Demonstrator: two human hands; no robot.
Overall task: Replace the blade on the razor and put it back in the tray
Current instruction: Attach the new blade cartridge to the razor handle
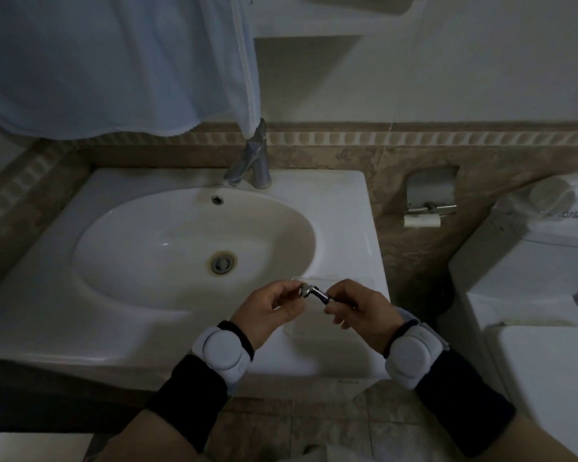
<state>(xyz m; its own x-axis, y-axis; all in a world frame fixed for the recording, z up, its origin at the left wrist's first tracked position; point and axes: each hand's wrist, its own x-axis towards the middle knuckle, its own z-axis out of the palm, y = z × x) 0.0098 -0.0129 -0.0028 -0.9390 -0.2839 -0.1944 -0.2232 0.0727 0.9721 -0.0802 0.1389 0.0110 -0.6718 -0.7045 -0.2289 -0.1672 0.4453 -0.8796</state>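
A silver razor (315, 292) with a dark handle is held over the right side of the sink counter. My right hand (357, 311) grips its handle. My left hand (274, 306) pinches the head end of the razor, where the blade cartridge sits; the fingers hide most of the blade. Under both hands lies a clear plastic tray (344, 282) on the counter, hard to make out, with its contents hidden by my hands.
A white basin (194, 248) with a drain fills the counter's middle, and a chrome tap (252, 161) stands behind it. A light towel (114, 61) hangs at the upper left. A toilet (531, 278) stands at the right, below a wall paper holder (429, 201).
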